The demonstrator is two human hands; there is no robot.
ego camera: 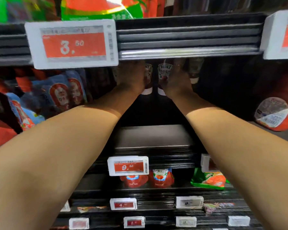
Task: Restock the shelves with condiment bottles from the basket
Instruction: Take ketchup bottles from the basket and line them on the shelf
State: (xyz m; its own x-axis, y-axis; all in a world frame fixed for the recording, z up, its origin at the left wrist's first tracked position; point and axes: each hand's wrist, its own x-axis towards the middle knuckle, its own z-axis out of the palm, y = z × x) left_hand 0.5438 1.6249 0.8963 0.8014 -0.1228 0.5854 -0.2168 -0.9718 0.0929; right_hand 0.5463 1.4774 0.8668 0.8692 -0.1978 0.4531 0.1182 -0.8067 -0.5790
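Both arms reach deep into the shelf (153, 136). Left hand (131, 77) wraps one ketchup bottle (148, 80); right hand (176, 80) wraps a second bottle (164, 72) just beside. Placing step. Next, likely: set both down, release. Basket unseen.

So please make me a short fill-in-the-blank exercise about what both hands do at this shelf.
1. The left hand and the right hand each hold one ketchup ____.
2. The right bottle carries the brand name ____.
3. Both bottles stand with their white caps pointing ____.
4. The big price tag above shows 3.____.

Missing words: bottle; Heinz; down; 60
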